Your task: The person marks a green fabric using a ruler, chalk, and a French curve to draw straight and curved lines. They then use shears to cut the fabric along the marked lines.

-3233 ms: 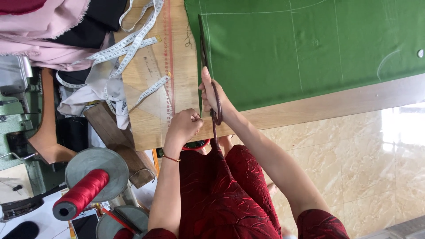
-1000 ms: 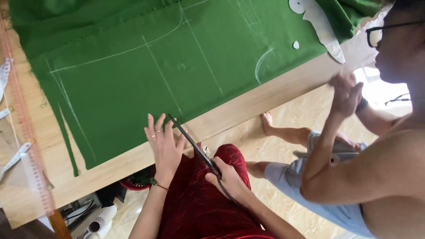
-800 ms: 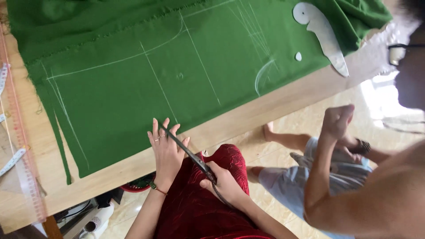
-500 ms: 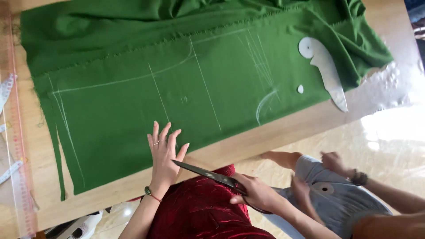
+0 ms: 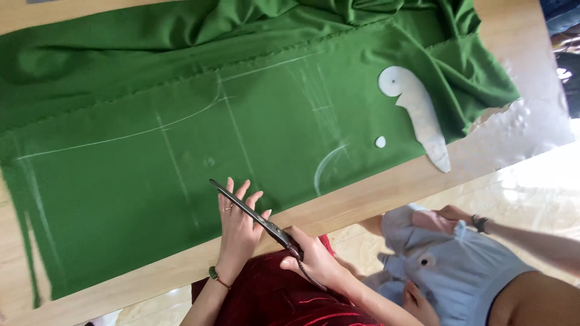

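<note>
Compared with a moment ago, the scissors (image 5: 251, 211) now lie over the left hand (image 5: 237, 232), whose fingers rest spread flat on the green fabric (image 5: 181, 151), while the right hand (image 5: 314, 258) has its fingers closed on the scissors' handles, so cutting seems about to begin.

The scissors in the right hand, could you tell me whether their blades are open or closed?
Closed, as far as shows: the scissors appear as a single dark line across the left hand, held by the right hand.

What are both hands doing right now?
Left hand: open, flat on the green chalk-marked fabric.
Right hand: closed around long dark metal scissors.
</note>
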